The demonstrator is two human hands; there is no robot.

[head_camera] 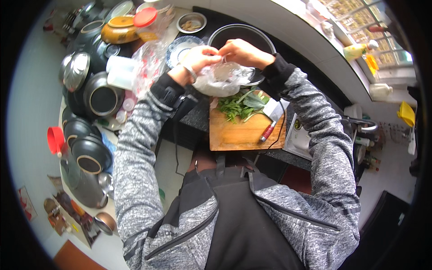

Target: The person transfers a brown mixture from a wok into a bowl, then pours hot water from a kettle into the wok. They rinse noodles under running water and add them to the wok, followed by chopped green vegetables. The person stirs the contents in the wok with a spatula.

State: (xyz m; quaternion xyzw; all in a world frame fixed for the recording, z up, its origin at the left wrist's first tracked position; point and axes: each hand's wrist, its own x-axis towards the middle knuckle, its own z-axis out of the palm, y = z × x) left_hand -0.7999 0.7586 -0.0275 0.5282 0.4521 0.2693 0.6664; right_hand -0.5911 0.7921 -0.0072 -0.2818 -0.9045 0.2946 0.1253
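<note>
A whitish translucent plastic bag [219, 80] hangs between my two hands, in front of a large dark round pot [238, 33]. My left hand [199, 60] pinches the top of the bag with thumb and forefinger. Close against it, my right hand [245, 53] grips the bag's top as well. What the bag holds cannot be made out. Just below lies a wooden cutting board [233, 135] with chopped leafy greens [238, 107] along its far side. A cleaver with a red handle [268, 131] rests on the board's right part, its blade beside the greens.
A blue-and-white plate [173, 50] and a small metal bowl [191, 23] stand left of the pot. Stacked dark bowls and pans [103, 101] crowd the left counter. A sink [298, 136] with a faucet [362, 123] is at right. A black cord crosses the board.
</note>
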